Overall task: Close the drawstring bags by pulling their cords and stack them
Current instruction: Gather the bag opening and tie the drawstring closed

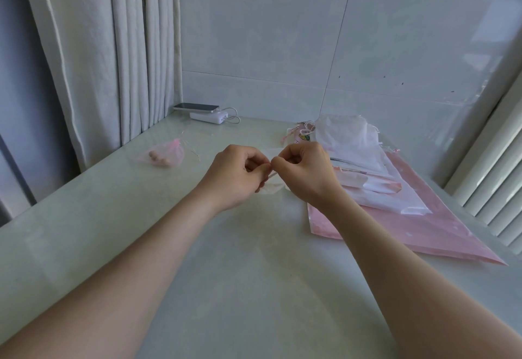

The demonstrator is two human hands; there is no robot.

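Left hand (236,173) and right hand (306,171) met fingertip to fingertip, both curled and pinching the thin cord (271,175) of a small white drawstring bag (271,187), which sat low over or on the table (240,274); can't tell which. Best bet: keep both pinches tight and pull straight apart, level, so the mouth gathers evenly. Pink mesh bag (166,155), seemingly cinched, lay left, and the pile of bags (353,147) right.

There are two hands, the left hand (236,179) and the right hand (306,173); one small white sheer pouch (272,187); one pink mesh drawstring bag (176,151); three round wooden beads (159,159); one silver phone (196,107); one white power bank (207,117).
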